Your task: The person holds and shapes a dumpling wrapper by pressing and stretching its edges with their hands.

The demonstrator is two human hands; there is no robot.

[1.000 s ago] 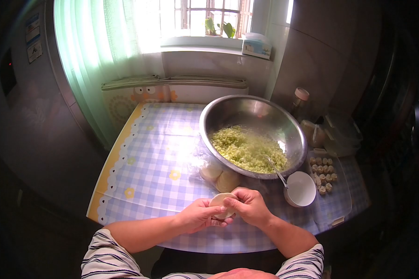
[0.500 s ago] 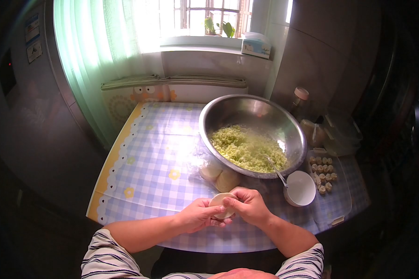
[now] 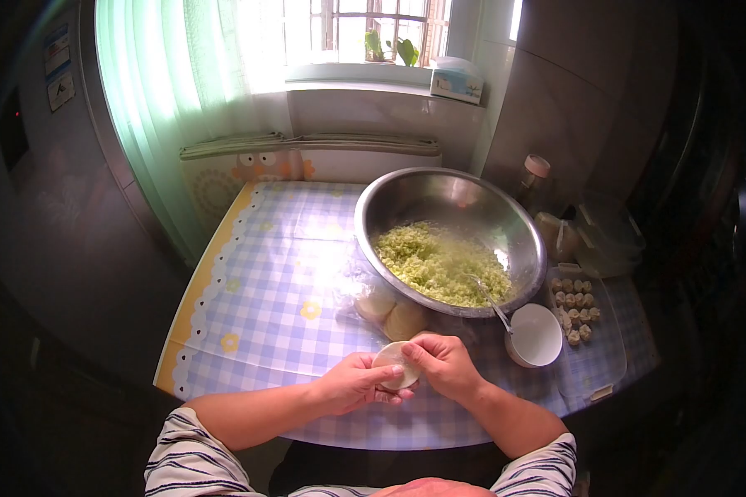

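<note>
A round, pale dumpling wrapper [image 3: 396, 361] lies between my two hands near the table's front edge. My left hand [image 3: 358, 383] supports it from the left, thumb on top and fingers underneath. On the opposite side, my right hand [image 3: 446, 364] pinches the wrapper's upper right rim between thumb and fingers. Just beyond them, a stack of wrappers [image 3: 404, 320] sits in a clear plastic bag. Behind that stands a big steel basin [image 3: 452, 182] with chopped green filling [image 3: 439, 261] and a metal spoon [image 3: 493, 305] leaning in it.
A white bowl [image 3: 535, 335] stands right of my hands, touching or close to the basin. Several small folded dumplings [image 3: 574, 302] rest on a clear tray [image 3: 593, 364] at the right. A jar [image 3: 535, 174] and plastic containers [image 3: 609, 240] are behind. Checked cloth [image 3: 265, 290] covers the table.
My right thumb has shifted slightly up and right on the wrapper, uncovering more of its face. My left hand and the things on the table look unmoved.
</note>
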